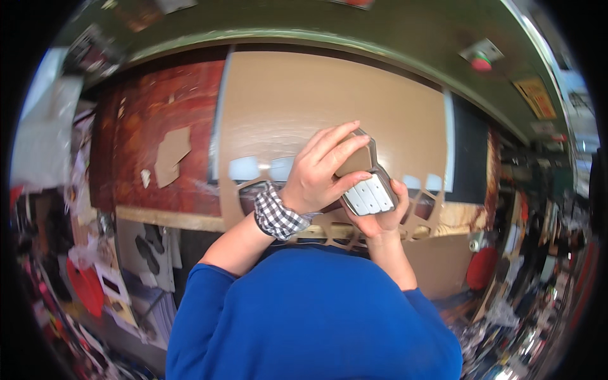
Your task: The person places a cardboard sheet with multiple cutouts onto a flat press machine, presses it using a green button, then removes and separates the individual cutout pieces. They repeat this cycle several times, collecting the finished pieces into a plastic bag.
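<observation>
Over the near edge of the tan sheet (335, 88), my two hands meet around a cutting die (373, 168) with a dark metal rim. White blocks (369, 195) with small dark dots fill the part nearer me. My right hand (384, 218) grips the die from below and the right, its thumb along the side. My left hand (316, 166) is closed over a brown cut piece (356, 162) at the die's far part, fingers on top and thumb by the white blocks. The palm hides some of the piece. A black-and-white checked band (277, 214) circles my left wrist.
The sheet's near edge has several cut-out holes, and its webbed strip (335, 231) overhangs the wooden bench edge (171, 218). Brown scraps (172, 155) lie on the red surface (139, 114) at left. A green machine beam (405, 28) crosses the far side.
</observation>
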